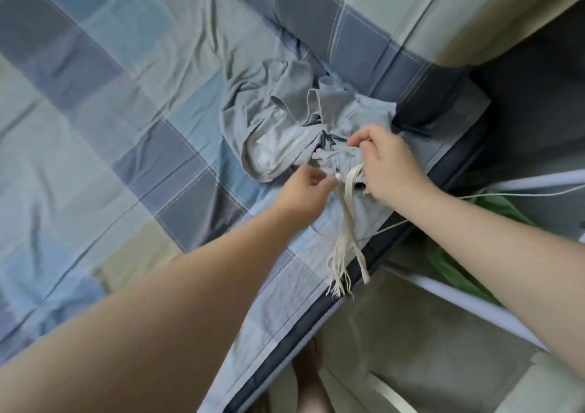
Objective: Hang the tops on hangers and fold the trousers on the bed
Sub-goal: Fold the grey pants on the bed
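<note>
A crumpled pile of pale grey-blue clothing [285, 118] lies on the checked bed sheet [126, 127] near the bed's right edge. At the front of the pile is a bunched light blue waistband [338, 156] with a cream fringed drawstring [346, 241] hanging over the bed edge. My right hand [389, 165] is pinched shut on the bunched waistband from the right. My left hand [307, 194] reaches in from the left, fingertips closed on the fabric beside the drawstring's top. Which garment in the pile is a top and which is trousers cannot be told.
A checked pillow [364, 26] lies behind the pile. To the right of the bed stand a white rail frame [474, 298] and a green cloth [456, 270]. A thin white cord [506, 196] runs across. The floor shows below.
</note>
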{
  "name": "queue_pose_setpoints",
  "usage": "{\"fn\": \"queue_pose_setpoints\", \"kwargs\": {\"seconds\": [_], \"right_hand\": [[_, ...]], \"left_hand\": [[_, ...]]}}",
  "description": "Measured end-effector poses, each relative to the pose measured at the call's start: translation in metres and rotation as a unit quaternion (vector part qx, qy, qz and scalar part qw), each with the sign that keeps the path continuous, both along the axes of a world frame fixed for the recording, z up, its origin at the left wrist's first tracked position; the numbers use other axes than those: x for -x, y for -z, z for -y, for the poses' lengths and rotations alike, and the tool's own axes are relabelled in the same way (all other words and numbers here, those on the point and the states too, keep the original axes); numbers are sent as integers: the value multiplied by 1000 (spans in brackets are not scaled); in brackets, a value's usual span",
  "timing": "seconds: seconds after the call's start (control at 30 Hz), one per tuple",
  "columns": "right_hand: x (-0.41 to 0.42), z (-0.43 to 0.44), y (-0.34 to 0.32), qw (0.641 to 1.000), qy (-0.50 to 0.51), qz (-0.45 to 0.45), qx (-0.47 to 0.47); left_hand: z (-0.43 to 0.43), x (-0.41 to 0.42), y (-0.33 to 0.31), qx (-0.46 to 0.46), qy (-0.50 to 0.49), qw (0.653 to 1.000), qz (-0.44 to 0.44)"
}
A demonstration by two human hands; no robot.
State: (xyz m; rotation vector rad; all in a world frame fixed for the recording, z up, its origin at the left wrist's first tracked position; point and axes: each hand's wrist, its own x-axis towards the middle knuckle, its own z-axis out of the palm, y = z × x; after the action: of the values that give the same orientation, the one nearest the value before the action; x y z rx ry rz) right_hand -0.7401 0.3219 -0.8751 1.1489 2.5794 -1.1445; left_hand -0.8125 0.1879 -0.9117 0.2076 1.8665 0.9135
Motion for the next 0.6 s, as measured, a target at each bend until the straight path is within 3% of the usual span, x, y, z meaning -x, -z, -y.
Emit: {"fn": "queue_pose_setpoints", "kwargs": {"seconds": [0.07, 0.1, 0.2, 0.33, 0.43, 0.6], "right_hand": [[4, 16, -39, 999, 13, -35, 31], [6, 24, -58, 997, 21, -55, 51], [8, 61, -129, 985, 38, -102, 135], [-1, 110, -206, 961, 43, -141, 234], [-14, 152, -252, 938, 38, -151, 309], [-40, 209, -299, 916, -34, -88, 390]], "left_hand": [[14, -11, -40, -19, -139, 973, 183], [22, -15, -57, -29, -177, 957, 228], [55, -21, -119, -80, -255, 927, 264], [106, -19, -203, -151, -320, 907, 228], [150, -24, -263, -186, -346, 907, 154], [227, -44, -342, -159, -383, 910, 9]]}}
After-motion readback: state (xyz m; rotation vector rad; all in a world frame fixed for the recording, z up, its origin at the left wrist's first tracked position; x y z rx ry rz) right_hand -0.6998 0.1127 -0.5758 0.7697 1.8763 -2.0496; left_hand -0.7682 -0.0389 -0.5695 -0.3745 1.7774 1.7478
